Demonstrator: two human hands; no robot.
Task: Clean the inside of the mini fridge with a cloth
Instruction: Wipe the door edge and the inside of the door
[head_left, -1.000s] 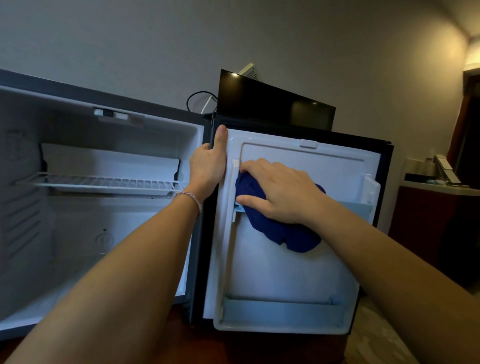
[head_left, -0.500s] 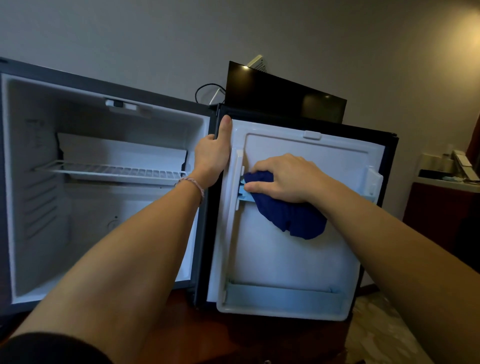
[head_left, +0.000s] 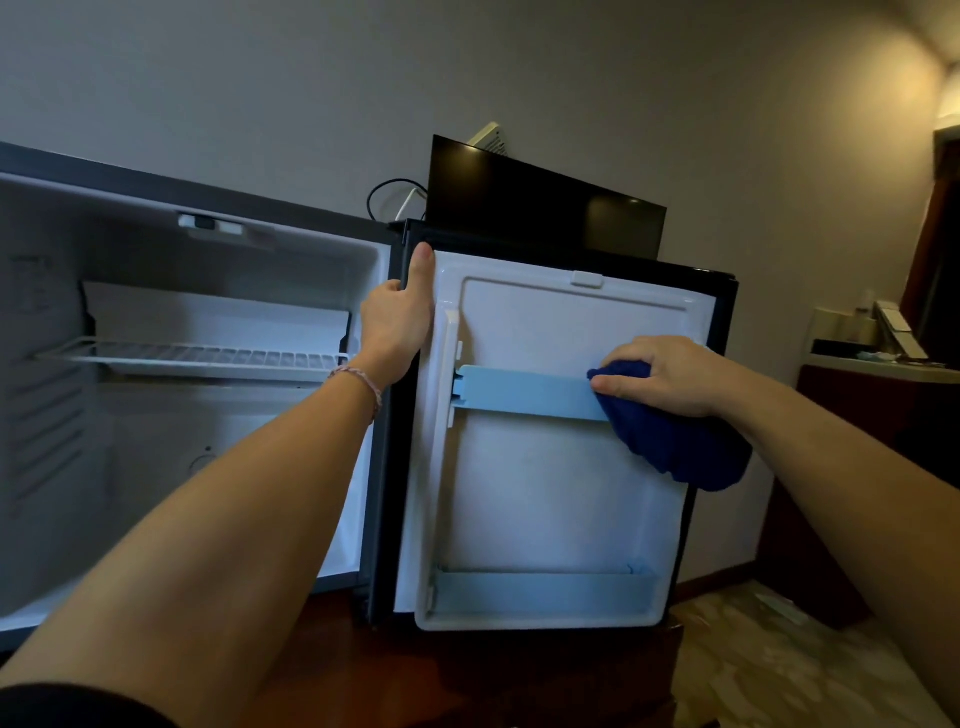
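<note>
The mini fridge (head_left: 156, 467) stands open, its white cavity on the left holding one wire shelf (head_left: 197, 356). Its door (head_left: 545, 493) is swung wide to the right, white inner panel facing me. My left hand (head_left: 397, 322) grips the door's hinge-side edge, thumb pointing up. My right hand (head_left: 667, 376) holds a dark blue cloth (head_left: 675, 441) against the right end of the pale blue retaining bar (head_left: 524, 392) across the door's middle. Part of the cloth hangs below my hand.
A lower pale blue door rack (head_left: 540, 592) runs along the door's bottom. A black screen (head_left: 545, 208) and cables sit behind the fridge against the wall. A counter with small items (head_left: 878, 343) stands at the right. The fridge rests on dark wood (head_left: 467, 675).
My right hand has slid the cloth along the door bar from its left end to its right end. My left hand has kept its grip on the door edge.
</note>
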